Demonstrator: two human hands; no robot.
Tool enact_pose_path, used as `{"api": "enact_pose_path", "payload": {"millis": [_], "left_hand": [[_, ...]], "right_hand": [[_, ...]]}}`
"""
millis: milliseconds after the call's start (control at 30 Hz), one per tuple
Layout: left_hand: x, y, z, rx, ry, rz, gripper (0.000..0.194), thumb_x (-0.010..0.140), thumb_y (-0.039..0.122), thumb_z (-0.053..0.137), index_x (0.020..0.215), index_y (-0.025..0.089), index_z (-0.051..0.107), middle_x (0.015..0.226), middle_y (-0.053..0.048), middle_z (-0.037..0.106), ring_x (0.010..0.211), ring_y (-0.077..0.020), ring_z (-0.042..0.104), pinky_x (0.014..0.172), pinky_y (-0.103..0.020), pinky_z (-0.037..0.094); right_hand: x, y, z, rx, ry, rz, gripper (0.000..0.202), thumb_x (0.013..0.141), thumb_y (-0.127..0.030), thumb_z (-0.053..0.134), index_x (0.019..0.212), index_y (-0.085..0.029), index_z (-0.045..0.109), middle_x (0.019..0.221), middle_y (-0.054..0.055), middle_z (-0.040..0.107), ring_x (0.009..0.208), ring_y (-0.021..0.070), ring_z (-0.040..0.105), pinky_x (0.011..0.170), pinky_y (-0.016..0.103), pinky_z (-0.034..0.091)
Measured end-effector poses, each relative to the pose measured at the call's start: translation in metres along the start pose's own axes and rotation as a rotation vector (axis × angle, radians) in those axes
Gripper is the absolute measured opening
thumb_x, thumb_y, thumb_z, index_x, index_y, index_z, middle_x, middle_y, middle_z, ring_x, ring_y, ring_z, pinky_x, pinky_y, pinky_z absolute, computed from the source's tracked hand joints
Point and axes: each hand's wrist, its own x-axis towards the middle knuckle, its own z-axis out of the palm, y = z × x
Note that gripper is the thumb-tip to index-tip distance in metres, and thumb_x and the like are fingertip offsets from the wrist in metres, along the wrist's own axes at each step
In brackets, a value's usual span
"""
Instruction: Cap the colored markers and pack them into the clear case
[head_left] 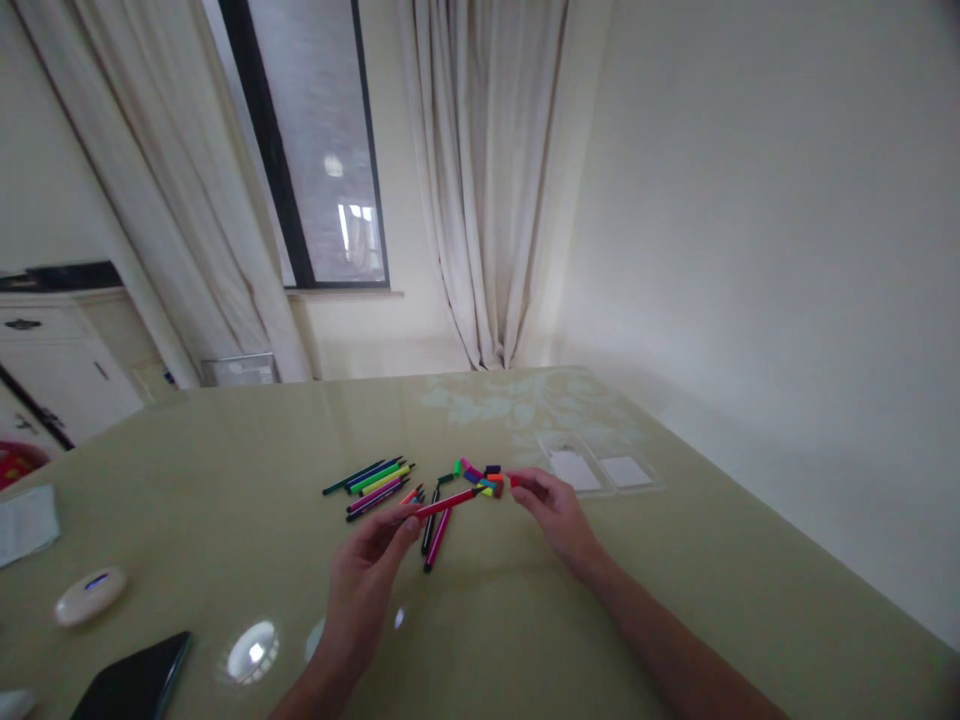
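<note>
In my left hand [373, 560] is a red felt-tip pen [448, 502], uncapped, its dark tip pointing right. My right hand [553, 510] pinches a small red cap [514, 481] between thumb and fingertips, a short way from the pen's tip. Between and behind the hands lies a loose heap of coloured caps [471, 474]. Left of it, several uncapped pens [373, 478] lie side by side in a slanted row. A magenta pen [438, 542] and a black pen [428, 530] lie under the red one, beyond my left hand.
A clear plastic case [616, 474] with white inserts lies open behind my right hand. At the front left are a dark phone-like slab [135, 680], a white rounded object [91, 597] and papers [26, 524]. The glossy table [525, 640] meets a wall on the right.
</note>
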Motion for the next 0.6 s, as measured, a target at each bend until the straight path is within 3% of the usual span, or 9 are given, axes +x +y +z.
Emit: {"api": "enact_pose_path", "payload": {"millis": [100,233,400,600], "left_hand": [[-0.002,-0.004,0.000,0.001,-0.015,-0.058,0.048,0.070,0.056,0.084,0.103,0.021,0.079,0.104,-0.010,0.081,0.096,-0.0283,0.078,0.087,-0.039,0.064],[0.001,-0.012,-0.005,-0.006,-0.028,-0.100,0.051,0.069,0.059,0.084,0.103,0.021,0.079,0.103,-0.009,0.082,0.093,-0.0271,0.078,0.087,-0.037,0.065],[0.003,-0.014,-0.008,-0.001,-0.061,-0.150,0.048,0.070,0.057,0.085,0.102,0.021,0.079,0.106,-0.009,0.081,0.097,-0.0268,0.077,0.090,-0.037,0.063],[0.001,-0.008,-0.007,0.042,-0.055,-0.173,0.048,0.064,0.055,0.088,0.098,0.021,0.080,0.108,-0.011,0.081,0.101,-0.0290,0.077,0.092,-0.039,0.062]], "right_hand": [[-0.006,-0.002,-0.002,0.205,0.053,0.105,0.036,0.080,-0.051,0.081,0.103,-0.023,0.075,0.096,0.005,0.077,0.086,0.0194,0.071,0.086,0.036,0.058],[-0.007,-0.007,0.000,0.421,0.029,0.231,0.036,0.074,-0.048,0.088,0.094,-0.023,0.073,0.094,0.004,0.077,0.084,0.0167,0.071,0.082,0.032,0.058],[-0.012,-0.014,0.000,0.453,0.044,0.279,0.033,0.069,-0.042,0.093,0.086,-0.023,0.072,0.090,0.001,0.076,0.079,0.0147,0.069,0.080,0.030,0.057],[-0.018,-0.017,0.002,0.384,-0.022,0.277,0.027,0.071,-0.036,0.092,0.089,-0.022,0.076,0.096,0.005,0.078,0.087,0.0172,0.070,0.083,0.030,0.056]]}}
